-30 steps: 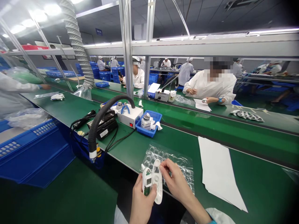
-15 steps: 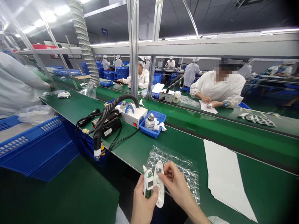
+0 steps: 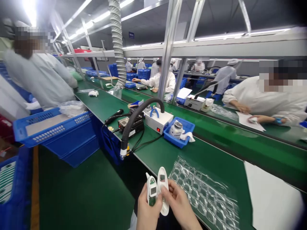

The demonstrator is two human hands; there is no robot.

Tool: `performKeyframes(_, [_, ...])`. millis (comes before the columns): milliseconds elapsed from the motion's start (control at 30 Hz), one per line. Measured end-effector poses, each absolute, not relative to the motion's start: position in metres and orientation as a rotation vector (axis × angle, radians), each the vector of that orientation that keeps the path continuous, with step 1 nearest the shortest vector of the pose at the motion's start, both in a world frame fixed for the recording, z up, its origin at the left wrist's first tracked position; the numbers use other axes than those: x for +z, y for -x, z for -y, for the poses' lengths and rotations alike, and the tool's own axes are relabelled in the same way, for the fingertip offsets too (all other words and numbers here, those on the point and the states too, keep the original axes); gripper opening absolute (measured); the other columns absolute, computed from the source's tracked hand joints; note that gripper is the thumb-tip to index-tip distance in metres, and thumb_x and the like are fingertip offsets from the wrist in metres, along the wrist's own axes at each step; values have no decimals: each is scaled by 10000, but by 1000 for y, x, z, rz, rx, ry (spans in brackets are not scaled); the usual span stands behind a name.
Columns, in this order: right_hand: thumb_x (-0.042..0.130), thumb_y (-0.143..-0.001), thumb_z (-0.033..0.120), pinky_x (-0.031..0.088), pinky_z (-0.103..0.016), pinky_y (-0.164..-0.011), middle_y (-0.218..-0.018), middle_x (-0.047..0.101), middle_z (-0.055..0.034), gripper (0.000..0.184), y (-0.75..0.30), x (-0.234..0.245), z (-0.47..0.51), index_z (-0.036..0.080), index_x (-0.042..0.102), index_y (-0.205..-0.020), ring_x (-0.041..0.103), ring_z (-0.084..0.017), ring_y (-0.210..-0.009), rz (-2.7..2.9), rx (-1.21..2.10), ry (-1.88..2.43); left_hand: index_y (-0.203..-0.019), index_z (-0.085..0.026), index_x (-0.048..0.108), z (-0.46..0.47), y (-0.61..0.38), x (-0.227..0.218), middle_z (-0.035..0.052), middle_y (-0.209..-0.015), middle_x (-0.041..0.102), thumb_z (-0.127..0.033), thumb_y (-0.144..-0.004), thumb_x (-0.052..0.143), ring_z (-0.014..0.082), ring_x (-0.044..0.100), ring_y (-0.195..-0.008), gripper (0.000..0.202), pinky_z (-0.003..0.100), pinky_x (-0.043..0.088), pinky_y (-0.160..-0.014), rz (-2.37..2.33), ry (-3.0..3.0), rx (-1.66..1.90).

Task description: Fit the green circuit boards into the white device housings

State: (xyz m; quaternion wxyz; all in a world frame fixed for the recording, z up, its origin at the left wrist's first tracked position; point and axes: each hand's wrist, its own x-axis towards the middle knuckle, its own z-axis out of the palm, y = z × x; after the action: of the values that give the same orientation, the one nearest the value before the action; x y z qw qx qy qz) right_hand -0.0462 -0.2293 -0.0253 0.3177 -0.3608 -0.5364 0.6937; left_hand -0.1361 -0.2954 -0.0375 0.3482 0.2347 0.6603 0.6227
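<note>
My left hand grips an opened white ear thermometer, its green circuit board showing in the lower half. My right hand holds a second white thermometer housing with a small display window, its lower end partly behind my fingers. The two devices stand side by side and touch or nearly touch. A sheet of clear bubble wrap lies on the green bench to the right of my hands, not touching them.
Stacked white paper lies at the right. Further along stand a blue tray holding a jar and cloth, a white unit with blue pliers, and a black hose. Co-workers sit at nearby benches; blue crates stand left.
The head has turned left, so the bench items have shifted right in view. My hands still hold both devices, and the housings now stand more upright and closer together.
</note>
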Motion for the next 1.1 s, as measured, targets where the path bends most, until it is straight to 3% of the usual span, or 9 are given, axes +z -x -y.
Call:
performKeyframes(167, [636,-749,591,376,-229,-388,-561,580,4,432,112,-43,236,165,564,-760,509,-124,-408,1235,2160,889,-909,-149,620,307,180,-57,-48,-501,514,-522,-712,677,73,410,-380,425,169,314,-354,-1650,-357,1707])
performKeyframes(333, [700,-595,679,229,-157,-262,-464,548,18,554,217,-63,242,156,527,-654,399,-53,-285,1154,2406,801,-708,-133,581,320,258,-77,-22,-471,518,-701,-756,482,84,461,-403,579,172,321,-384,-1474,83,2009])
performKeyframes(433, [659,-579,736,199,-137,-253,-430,516,42,592,250,-71,250,172,491,-642,348,-29,-270,1134,2433,815,-635,-149,540,319,286,-84,-34,-464,503,-714,-726,511,80,445,-392,573,178,307,-379,-1471,132,2051])
performKeyframes(667, [629,-633,731,109,-128,-272,-414,500,50,585,217,-77,241,162,496,-646,370,-28,-273,1100,2346,836,-684,-165,559,297,267,-87,-61,-444,474,-680,-752,518,90,433,-358,521,185,267,-350,-1416,54,1970])
performKeyframes(933, [586,-670,739,142,-150,-270,-393,471,53,579,225,-86,249,172,489,-605,340,-36,-267,1185,2281,828,-689,-168,549,305,270,-91,-62,-440,467,-670,-771,498,100,460,-371,512,187,259,-353,-1414,88,1991])
performKeyframes(1100, [574,-650,764,100,-147,-278,-394,498,38,611,221,-88,247,153,541,-644,298,-24,-262,1201,2226,856,-701,-175,547,299,273,-89,-72,-442,464,-660,-759,529,94,442,-373,489,193,279,-366,-1383,113,2010])
